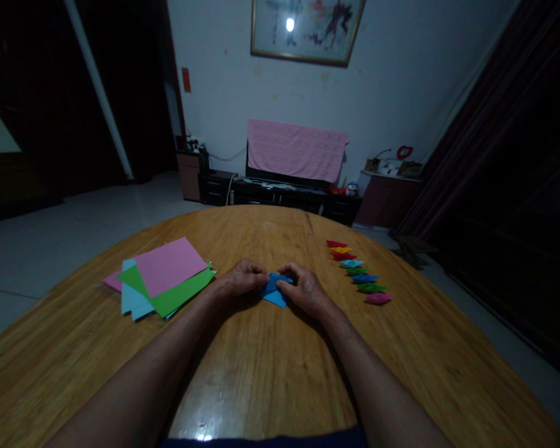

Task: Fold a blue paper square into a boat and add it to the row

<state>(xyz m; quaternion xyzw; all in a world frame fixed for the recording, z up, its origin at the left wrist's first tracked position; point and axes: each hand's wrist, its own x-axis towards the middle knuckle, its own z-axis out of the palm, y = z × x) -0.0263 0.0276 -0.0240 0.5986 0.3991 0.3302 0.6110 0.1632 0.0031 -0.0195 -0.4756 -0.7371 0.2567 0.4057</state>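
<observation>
A partly folded blue paper (275, 291) lies on the round wooden table (270, 367) in front of me. My left hand (241, 279) pinches its left side with curled fingers. My right hand (302, 287) grips its right side, fingers bent over the paper's top edge. Both hands rest on the tabletop, close together, with the blue paper between them.
A stack of coloured paper sheets (164, 276), pink on top over green and light blue, lies at my left. A row of several small folded paper pieces (358, 271) in red, yellow, blue, green and pink runs at my right. Beyond the table stands a cloth-covered TV (295, 150).
</observation>
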